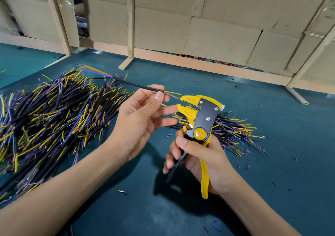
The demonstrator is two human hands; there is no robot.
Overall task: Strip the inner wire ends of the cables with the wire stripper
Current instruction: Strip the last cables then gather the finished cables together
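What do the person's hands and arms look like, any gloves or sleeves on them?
Both are bare: no gloves, sleeves, watch or rings show on the left hand or the right hand. Both forearms are uncovered right down to the picture's lower edge. The fingernails are short and unpainted.

A: Where is there room on the dark teal bench (226,94)?

B: Its middle strip toward the far edge lies bare, as does the near part between the forearms.

A: And what blocks?

B: A big heap of black cables with yellow and blue wire ends (50,119) fills the left side; a smaller pile of such cables (233,128) lies right. A cardboard wall with wooden posts (181,27) closes the far edge.
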